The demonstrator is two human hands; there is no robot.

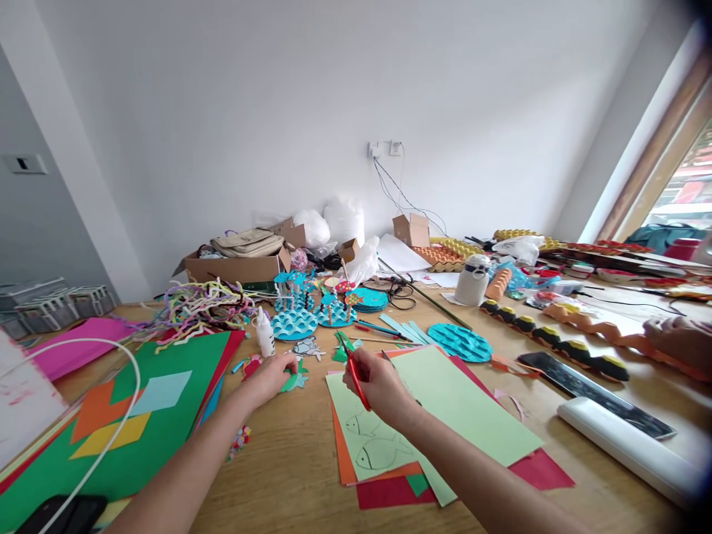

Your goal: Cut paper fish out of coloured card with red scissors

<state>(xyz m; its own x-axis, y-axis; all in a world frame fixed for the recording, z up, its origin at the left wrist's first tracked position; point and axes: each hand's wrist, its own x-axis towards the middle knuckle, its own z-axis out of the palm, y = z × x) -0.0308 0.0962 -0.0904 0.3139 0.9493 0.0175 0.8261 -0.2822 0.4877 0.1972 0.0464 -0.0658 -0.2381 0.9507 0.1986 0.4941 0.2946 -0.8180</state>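
Note:
My right hand (pixel 378 382) is closed round the red-handled scissors (pixel 359 382), whose blades point up and left. It is above pale green sheets (pixel 467 400); two fish outlines (pixel 378 452) are drawn on the left one. My left hand (pixel 272 378) has its fingers bent down at green paper cutouts (pixel 299 377); whether it grips one is unclear. Just beyond lies a drawn paper fish (pixel 307 347). A white glue bottle (pixel 265 332) stands to the left of it. More green scraps (pixel 340 351) lie near the scissor tips.
Green card (pixel 161 430) with coloured pieces lies left. Behind are blue egg-carton discs (pixel 294 325), pipe cleaners (pixel 205 308) and a cardboard box (pixel 233 268). On the right are a black phone (pixel 595 393), a white case (pixel 623 441), painted carton strips (pixel 550 337) and another person's hand (pixel 681 341).

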